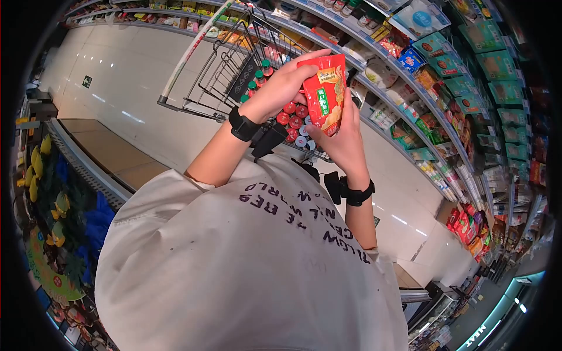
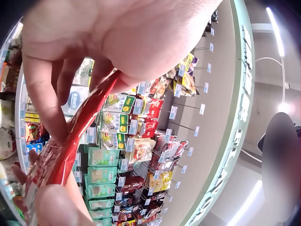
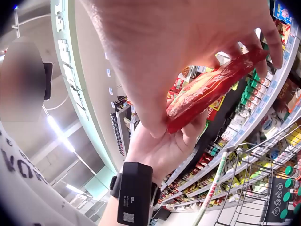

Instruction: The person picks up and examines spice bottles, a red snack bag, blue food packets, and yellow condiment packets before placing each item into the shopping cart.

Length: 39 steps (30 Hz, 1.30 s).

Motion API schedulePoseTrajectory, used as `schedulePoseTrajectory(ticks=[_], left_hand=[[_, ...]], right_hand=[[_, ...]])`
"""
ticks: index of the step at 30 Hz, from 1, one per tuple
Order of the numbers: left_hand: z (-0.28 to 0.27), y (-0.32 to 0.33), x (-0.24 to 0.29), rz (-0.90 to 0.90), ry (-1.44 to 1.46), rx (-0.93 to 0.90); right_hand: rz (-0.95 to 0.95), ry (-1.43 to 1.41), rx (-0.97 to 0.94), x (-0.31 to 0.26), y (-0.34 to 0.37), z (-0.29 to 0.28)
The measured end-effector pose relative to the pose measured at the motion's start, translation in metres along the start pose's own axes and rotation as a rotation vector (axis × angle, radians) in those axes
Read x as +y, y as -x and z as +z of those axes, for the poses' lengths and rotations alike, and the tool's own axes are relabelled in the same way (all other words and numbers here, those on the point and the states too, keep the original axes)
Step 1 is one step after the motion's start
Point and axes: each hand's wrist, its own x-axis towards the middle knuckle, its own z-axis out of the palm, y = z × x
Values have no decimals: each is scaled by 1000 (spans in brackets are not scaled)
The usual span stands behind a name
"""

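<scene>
A red, glossy snack packet (image 1: pixel 328 99) is held up in front of the chest by both hands. The left hand (image 1: pixel 275 90) pinches its upper left side, thumb across the front. At the lower right the right hand (image 1: pixel 345 137) grips it, thumb near the bottom corner and fingers along the far edge. Seen edge-on in the left wrist view, the packet (image 2: pixel 70 141) lies between the left fingers and palm (image 2: pixel 99 42). In the right wrist view the right hand (image 3: pixel 188 42) spans the packet (image 3: pixel 211 89), with the left hand (image 3: pixel 162 146) below.
A wire shopping cart (image 1: pixel 193 105) stands ahead, with green-capped bottles (image 1: pixel 259 77) and several red-topped cans (image 1: pixel 287 114) in it. Shelves of packaged goods (image 1: pixel 433 111) curve along the right. At the left is a display ledge (image 1: pixel 99 146) with yellow and blue decorations.
</scene>
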Motion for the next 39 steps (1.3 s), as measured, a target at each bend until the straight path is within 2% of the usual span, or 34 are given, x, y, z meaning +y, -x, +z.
schedulePoseTrajectory(ticks=[1,2,4,5,6,7,9,10,11,13,18,20,23,27,29,30,32,33,35,37,39], left_hand=[[-1,0,2,-3,-31,23],[-7,3,5,-7,-57,-35],[-11,4,6,36,-70,-41],[-13,6,4,72,-75,-46],[-23,4,2,95,-194,-113],[-28,-1,-6,96,-189,-103],[-32,-8,-17,386,-387,-111],[-33,-4,-16,276,-285,-138],[-33,-2,-15,282,-285,-130],[-33,1,-15,154,-125,-131],[-35,-6,-23,187,-128,-92],[-34,-6,-25,237,-201,-26],[-33,-4,-26,172,-147,3],[-32,-4,-26,152,-197,8],[-26,1,-18,135,-12,54],[-28,-1,-19,135,-13,52],[-38,-9,-23,181,51,25],[-43,-14,-26,181,50,21],[-50,-21,-34,90,-5,-58],[-50,-21,-34,125,-38,-4],[-54,-20,-30,137,-59,-11]], right_hand=[[4,-5,-3,-2,-2,1],[-1,-7,-1,0,-5,3],[-30,-363,-84,9,-11,10],[-32,-363,-89,12,-12,12],[4,-535,-132,12,-13,14],[44,-705,-177,6,-14,14],[79,-753,-242,-7,-8,9],[116,-793,-284,-11,-7,9],[154,-834,-323,-13,-7,9],[157,-818,-358,-7,-7,14],[127,-782,-347,-7,-9,21],[140,-842,-405,-7,-12,21],[176,-899,-472,-5,-13,21],[231,-897,-433,-2,-11,23],[236,-1042,-478,2,-9,22],[235,-1042,-477,3,-7,18],[234,-1324,-592,4,-4,10],[232,-1324,-588,6,-4,11],[307,-1304,-373,11,-1,16],[314,-1276,-356,16,-1,13],[245,-1104,-285,18,-1,11]])
